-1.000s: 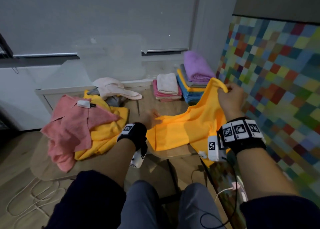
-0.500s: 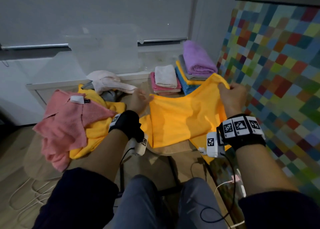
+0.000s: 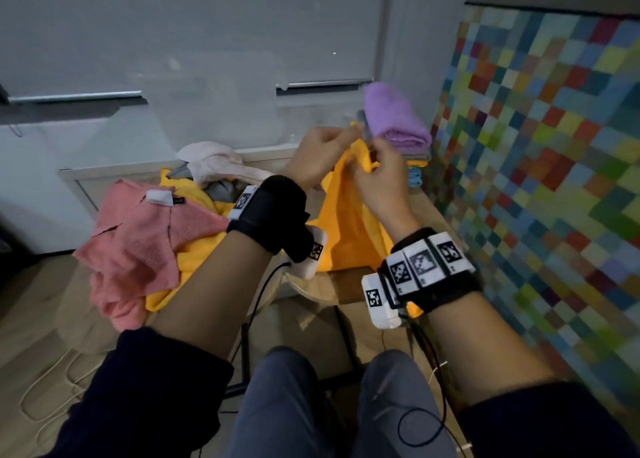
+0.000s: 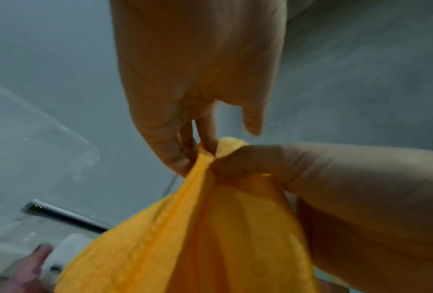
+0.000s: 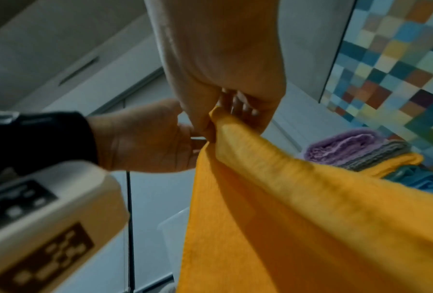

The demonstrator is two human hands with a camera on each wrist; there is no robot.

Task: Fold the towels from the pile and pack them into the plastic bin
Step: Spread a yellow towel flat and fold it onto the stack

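Observation:
Both hands hold an orange towel (image 3: 349, 222) up by its top corners, which are brought together so it hangs doubled over the table. My left hand (image 3: 346, 135) pinches one corner between thumb and fingers, and the left wrist view shows that pinch on the towel (image 4: 185, 237). My right hand (image 3: 372, 160) grips the adjoining corner; in the right wrist view its fingers curl round the towel (image 5: 285, 218). The unfolded pile lies to the left: a pink towel (image 3: 145, 236) over a yellow one (image 3: 194, 250). The clear plastic bin (image 3: 207, 118) stands behind the pile.
A stack of folded towels topped by a purple towel (image 3: 394, 122) sits at the back right, against the multicoloured tiled wall (image 3: 536, 146). A pale towel (image 3: 218, 167) lies behind the pile. The small wooden table (image 3: 346, 284) ends just before my knees; cables hang below.
My left hand has risen and moved right to meet my right hand. The spread orange towel is now lifted, with its two top corners together.

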